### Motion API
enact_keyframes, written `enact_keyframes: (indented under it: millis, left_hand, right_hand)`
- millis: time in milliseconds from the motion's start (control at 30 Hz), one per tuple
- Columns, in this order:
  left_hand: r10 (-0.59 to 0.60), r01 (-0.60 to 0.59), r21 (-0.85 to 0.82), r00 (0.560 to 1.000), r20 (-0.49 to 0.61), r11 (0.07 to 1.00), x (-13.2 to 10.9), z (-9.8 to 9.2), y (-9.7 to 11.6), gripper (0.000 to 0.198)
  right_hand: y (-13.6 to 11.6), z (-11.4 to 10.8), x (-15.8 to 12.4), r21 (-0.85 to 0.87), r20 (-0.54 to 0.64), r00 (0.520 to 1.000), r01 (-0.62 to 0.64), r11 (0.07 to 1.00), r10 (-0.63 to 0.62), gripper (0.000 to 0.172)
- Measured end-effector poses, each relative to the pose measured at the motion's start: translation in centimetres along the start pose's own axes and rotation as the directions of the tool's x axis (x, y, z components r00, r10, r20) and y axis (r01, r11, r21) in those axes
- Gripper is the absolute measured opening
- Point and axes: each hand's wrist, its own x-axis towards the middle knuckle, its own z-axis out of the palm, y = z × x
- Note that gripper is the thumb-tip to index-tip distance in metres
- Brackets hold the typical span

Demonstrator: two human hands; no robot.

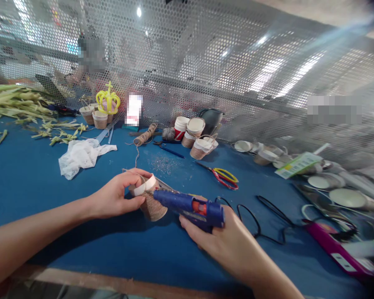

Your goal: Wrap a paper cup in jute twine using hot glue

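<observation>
My left hand [120, 193] grips a small paper cup [155, 206] wrapped in brown twine, tilted on its side, with a white band showing near its rim. From the cup, a strand of twine runs back to a twine roll [146, 134] lying on the table. A blue hot glue gun [180, 204] sits in my right hand [227, 238], its fingers wrapped round the handle. The gun's nozzle points at the cup's twine edge, close to my left fingertips; whether it touches is too small to tell.
Scissors [225, 177] with yellow and red handles lie right of centre. Twine-wrapped cups [201, 148] stand behind. A crumpled white cloth [81, 155] is at left. Black cable [249, 220] loops beside a purple power strip [333, 247]. A perforated metal screen [187, 54] borders the blue table [90, 245].
</observation>
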Motion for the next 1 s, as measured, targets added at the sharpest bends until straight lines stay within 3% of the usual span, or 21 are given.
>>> enact_keyframes:
  millis: [233,1000]
  left_hand:
    - [-0.010,0.010,-0.003,1.000,-0.013,1.000,-0.1,0.0,-0.2,0.013]
    - [0.065,-0.066,0.043,0.998,0.014,0.997,-0.1,-0.1,-0.2,0.013]
  right_hand:
    - [0.2,-0.7,0.3,0.067,0.046,0.989,-0.146,0.987,0.143,0.026]
    - [-0.3,-1.0,0.4,0.096,0.097,0.969,-0.238,0.967,0.229,0.026]
